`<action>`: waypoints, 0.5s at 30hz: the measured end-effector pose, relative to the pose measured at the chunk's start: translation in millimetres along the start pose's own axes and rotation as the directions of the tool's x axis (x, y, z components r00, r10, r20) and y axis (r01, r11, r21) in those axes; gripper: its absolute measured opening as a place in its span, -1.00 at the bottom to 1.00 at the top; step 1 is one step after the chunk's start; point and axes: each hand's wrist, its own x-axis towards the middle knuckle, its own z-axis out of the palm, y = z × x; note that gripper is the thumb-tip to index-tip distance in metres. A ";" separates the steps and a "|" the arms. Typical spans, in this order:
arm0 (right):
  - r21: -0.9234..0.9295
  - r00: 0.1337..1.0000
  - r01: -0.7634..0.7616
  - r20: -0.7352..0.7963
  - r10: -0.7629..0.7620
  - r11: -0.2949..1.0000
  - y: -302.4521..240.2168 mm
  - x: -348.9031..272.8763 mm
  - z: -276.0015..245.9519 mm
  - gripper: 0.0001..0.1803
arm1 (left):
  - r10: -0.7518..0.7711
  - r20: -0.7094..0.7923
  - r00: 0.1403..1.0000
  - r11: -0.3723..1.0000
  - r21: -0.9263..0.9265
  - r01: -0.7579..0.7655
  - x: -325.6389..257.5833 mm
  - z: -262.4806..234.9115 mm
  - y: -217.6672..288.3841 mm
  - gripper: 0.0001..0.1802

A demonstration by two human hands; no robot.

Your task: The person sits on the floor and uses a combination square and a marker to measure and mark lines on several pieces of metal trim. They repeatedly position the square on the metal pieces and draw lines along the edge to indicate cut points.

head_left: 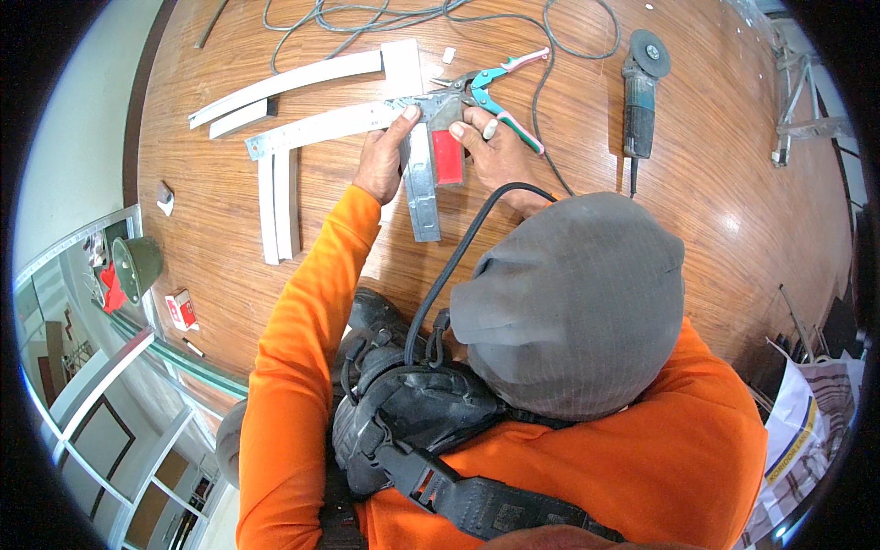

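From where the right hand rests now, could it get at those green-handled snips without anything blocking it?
Probably yes. The right hand lies on the red piece, and the green-handled snips lie right beside its fingers on the wooden table. Nothing sits between them; only a thin cable runs behind the handles.

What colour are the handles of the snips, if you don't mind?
The snips have teal and pink handles, seen in the head view.
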 end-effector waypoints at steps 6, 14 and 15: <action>0.021 1.000 0.007 0.020 -0.007 1.000 0.4 1.2 2.7 -0.78 | 0.006 -0.032 0.999 1.000 -0.012 -0.007 -0.8 -1.2 -4.3 -0.49; -0.006 0.999 0.010 0.034 -0.009 1.000 -3.0 1.7 1.7 -0.80 | 0.060 -0.022 0.998 0.996 0.069 -0.059 -3.4 -1.0 0.1 -0.46; -0.004 0.999 0.015 0.034 -0.015 1.000 -1.9 2.7 -0.4 -0.80 | 0.058 -0.010 0.998 0.996 0.065 -0.058 -1.2 0.3 0.2 -0.46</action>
